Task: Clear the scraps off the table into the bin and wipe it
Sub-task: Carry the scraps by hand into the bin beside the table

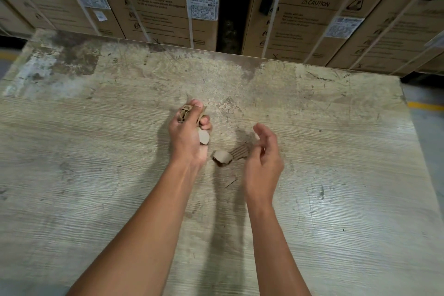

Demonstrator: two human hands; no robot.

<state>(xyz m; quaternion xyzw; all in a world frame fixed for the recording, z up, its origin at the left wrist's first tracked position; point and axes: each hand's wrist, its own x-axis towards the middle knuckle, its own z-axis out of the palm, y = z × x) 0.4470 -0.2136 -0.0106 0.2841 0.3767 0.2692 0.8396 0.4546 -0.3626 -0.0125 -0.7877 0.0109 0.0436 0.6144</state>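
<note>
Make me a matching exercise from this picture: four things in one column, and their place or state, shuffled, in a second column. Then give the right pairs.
Things
1. left hand
2. right hand
3. corrugated strip
4. stacked cartons

Places or states
A. behind the table's far edge, strapped with white bands
B. closed around a bunch of cardboard scraps
C. open, fingers curled, beside loose scraps
D. lying flat on the table between the two hands

Pairs: 1-B, 2-C, 3-D, 4-A
</note>
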